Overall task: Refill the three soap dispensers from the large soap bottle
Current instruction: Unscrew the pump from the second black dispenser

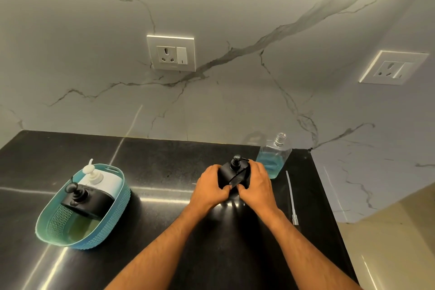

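Black dispenser (235, 175) stands upright mid-counter. Clear bottle (273, 155) behind it (cap off, blue soap low). Two more dispensers, black (84, 198) and white (101, 180), sit in the basket.

The glossy black stone surface (164, 167) in front of me fills the lower frame. On it, at lower left, sits a teal woven basket (82, 231); at centre, the black dispenser (235, 174); right of that, the clear uncapped bottle (273, 155) of blue soap; at far right, a loose pump tube (291, 195).

Nothing readable is showing anywhere — no label, brand, number or sign is standing legible on anything.
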Demonstrator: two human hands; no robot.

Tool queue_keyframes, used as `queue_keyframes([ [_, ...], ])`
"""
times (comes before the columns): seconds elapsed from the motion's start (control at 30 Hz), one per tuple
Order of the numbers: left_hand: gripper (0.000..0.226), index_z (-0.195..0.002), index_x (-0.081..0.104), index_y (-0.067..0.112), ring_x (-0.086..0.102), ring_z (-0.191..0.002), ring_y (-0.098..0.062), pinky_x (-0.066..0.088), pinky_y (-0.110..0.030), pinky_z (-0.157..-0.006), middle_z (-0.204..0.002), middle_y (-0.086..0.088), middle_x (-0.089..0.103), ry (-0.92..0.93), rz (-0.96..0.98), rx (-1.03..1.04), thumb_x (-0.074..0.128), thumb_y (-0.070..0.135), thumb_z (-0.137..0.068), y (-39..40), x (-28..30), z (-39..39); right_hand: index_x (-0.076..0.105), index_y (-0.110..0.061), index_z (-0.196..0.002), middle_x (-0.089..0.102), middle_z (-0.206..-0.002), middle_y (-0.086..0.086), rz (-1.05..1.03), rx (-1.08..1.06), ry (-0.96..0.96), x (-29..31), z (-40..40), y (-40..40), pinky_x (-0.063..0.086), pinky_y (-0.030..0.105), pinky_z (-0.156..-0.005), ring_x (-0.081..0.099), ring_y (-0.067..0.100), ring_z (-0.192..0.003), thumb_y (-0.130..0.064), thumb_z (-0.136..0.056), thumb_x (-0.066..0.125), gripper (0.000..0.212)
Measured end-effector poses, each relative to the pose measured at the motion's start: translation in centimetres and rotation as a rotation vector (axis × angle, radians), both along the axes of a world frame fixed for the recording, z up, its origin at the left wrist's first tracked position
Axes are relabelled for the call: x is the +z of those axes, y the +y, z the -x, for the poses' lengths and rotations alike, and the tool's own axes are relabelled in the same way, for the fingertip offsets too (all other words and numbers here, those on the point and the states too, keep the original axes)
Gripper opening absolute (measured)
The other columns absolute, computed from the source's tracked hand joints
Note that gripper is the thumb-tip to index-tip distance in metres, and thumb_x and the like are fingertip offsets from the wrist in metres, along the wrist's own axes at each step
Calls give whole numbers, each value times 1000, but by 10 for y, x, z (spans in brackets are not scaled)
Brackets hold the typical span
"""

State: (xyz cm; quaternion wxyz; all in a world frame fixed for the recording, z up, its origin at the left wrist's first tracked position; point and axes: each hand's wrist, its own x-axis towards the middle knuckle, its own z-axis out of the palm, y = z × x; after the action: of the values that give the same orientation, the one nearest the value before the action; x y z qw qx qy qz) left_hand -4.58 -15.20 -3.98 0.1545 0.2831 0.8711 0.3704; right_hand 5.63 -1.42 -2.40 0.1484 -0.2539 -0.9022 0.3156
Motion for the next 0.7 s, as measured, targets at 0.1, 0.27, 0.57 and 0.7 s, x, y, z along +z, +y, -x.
queue_keyframes([
  [0.1,43,-115,59,26,59,-94,-6,39,-9,-72,-106,11,61,10,-7,-5,78,30,-76,-2,1,0,46,-11,-146,51,-134,2,14,-29,8,1,-4,-4,47,37,-110,51,18,-127,-13,-79,78,74],
  [0.27,39,-108,61,25,63,-93,-8,57,-28,-83,-103,9,63,28,-50,-26,76,27,-72,-18,5,-2,48,-12,-145,54,-130,0,30,-58,25,1,-15,-19,47,32,-107,54,16,-123,-15,-79,78,72],
  [0.57,43,-107,62,25,62,-91,-4,53,-23,-79,-100,13,64,45,-94,-46,80,25,-68,-75,10,-20,61,-16,-131,60,-119,-8,34,-50,133,5,-44,-75,50,18,-94,60,7,-108,-18,-75,79,59],
  [0.7,48,-109,64,23,63,-91,-4,50,-20,-76,-100,14,66,23,-138,-34,85,29,-66,-99,9,-35,65,-20,-124,59,-116,-13,32,-14,188,10,-54,-104,55,25,-89,61,4,-104,-26,-72,77,54],
])
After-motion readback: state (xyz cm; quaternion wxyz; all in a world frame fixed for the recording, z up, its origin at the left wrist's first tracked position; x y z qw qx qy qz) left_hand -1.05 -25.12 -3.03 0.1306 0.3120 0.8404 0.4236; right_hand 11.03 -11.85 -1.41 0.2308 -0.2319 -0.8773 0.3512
